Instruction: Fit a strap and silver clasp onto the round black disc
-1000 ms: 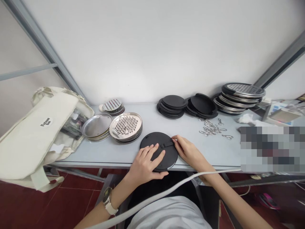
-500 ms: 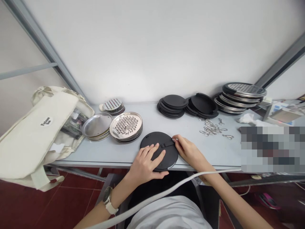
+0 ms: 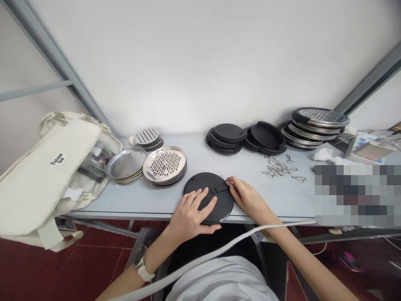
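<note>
A round black plastic disc (image 3: 208, 184) lies at the table's front edge. It has a strap-like slot running from near its middle to its right rim. My left hand (image 3: 192, 209) rests flat on the disc, fingers spread, with the thumb by the front edge. At the right rim my right hand (image 3: 246, 195) is closed in a pinch on a small silver wire clip (image 3: 227, 182), mostly hidden by the fingertips. Similar wire clips (image 3: 277, 166) lie in a loose pile farther right.
Stacks of metal grater plates (image 3: 164, 164) and plain metal lids (image 3: 126, 163) stand left. Behind are black discs (image 3: 226, 133), black rims (image 3: 268, 137) and assembled graters (image 3: 319, 121). A cream bag (image 3: 46, 175) covers the left end. A white cable (image 3: 200, 264) crosses before me.
The view has shifted very slightly. Both hands keep the same hold on the disc and the clip.
</note>
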The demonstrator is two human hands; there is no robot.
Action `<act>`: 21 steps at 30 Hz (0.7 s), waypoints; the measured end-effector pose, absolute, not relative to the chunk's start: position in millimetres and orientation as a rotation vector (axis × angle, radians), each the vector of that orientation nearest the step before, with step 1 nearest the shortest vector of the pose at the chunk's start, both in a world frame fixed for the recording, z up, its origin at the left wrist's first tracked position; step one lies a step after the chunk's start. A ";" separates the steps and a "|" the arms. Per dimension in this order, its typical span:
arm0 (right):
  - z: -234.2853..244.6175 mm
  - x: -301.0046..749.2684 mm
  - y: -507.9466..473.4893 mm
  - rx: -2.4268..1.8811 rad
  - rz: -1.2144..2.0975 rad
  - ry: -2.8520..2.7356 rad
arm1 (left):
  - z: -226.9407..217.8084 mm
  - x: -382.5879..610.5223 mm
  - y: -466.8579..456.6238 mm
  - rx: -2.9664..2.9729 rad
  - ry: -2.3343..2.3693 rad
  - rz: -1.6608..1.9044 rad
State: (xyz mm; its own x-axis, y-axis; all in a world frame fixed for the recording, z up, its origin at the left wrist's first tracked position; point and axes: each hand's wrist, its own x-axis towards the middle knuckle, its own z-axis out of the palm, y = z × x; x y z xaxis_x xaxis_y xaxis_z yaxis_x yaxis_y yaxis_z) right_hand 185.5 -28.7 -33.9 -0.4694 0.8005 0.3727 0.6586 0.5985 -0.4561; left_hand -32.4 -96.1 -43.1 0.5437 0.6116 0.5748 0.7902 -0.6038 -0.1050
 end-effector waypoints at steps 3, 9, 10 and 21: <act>-34.5 185.4 -28.4 -1.151 0.321 -2.275 | -41.8 -32.2 -96.1 -2.427 -1.143 -0.719; -35.0 185.5 -29.6 -1.140 0.317 -2.276 | -43.7 -32.8 -96.2 -2.425 -1.152 -0.719; -35.2 185.6 -29.5 -1.137 0.315 -2.276 | -44.1 -32.9 -96.2 -2.428 -1.153 -0.716; -35.3 185.8 -29.7 -1.133 0.294 -2.272 | -42.4 -32.3 -96.4 -2.417 -1.143 -0.714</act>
